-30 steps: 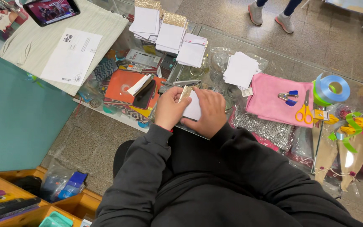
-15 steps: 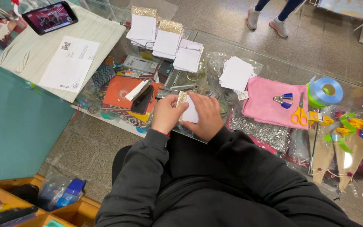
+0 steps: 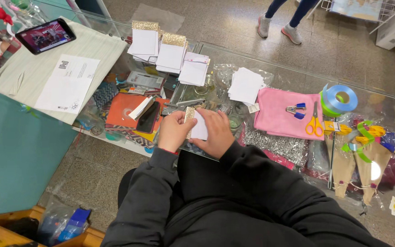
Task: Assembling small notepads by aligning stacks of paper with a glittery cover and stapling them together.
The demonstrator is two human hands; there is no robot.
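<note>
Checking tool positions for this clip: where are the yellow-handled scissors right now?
In the head view, the yellow-handled scissors lie on the right edge of the pink cloth, right of the person's hands, between a small blue clip and the blue ribbon roll.

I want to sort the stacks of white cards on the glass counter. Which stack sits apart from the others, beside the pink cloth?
The plain white stack, just left of the pink cloth. The other three stacks sit together farther left.
</note>
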